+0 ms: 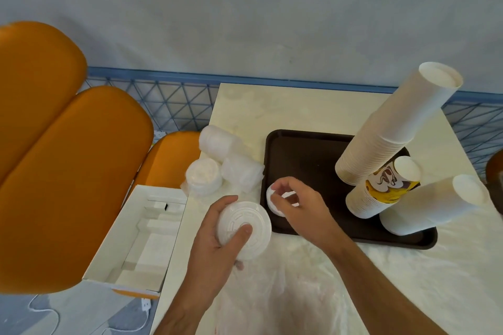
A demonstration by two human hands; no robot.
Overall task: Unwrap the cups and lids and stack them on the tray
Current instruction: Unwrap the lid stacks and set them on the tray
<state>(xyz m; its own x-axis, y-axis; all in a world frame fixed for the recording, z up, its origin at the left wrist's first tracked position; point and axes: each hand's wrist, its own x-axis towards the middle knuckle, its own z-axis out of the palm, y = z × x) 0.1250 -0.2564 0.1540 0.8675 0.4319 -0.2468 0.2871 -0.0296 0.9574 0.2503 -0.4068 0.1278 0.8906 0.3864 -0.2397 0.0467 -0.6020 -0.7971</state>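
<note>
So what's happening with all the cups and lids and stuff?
Cup stacks: unwrapped, upside down on tray.
Tray: partly filled.
Lid stack: held in left hand.
Small lids: on tray, right hand pinching them.
Lid packs: still wrapped.

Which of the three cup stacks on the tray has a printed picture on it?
The middle cup stack, standing between the tallest stack and the short stack at the tray's right end. It shows a yellow and brown print; the other two are plain white.
</note>
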